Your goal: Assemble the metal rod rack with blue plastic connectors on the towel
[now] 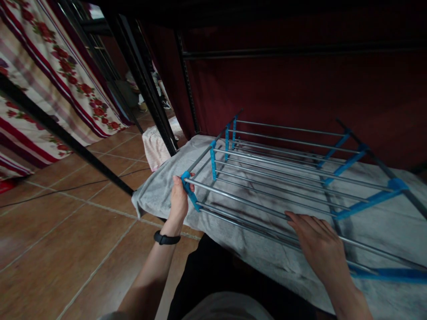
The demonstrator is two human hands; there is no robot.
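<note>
The folding drying rack (283, 173) lies across a grey blanket (160, 186) at centre frame. The left hand (179, 201) is clamped on its near-left blue corner joint (188, 189); the right hand (318, 244) rests flat, fingers spread, on the front rods. Steadying both ends evenly should stop the frame twisting.

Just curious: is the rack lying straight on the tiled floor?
No, the rack rests on a grey cloth spread over a raised surface, above the floor.
</note>
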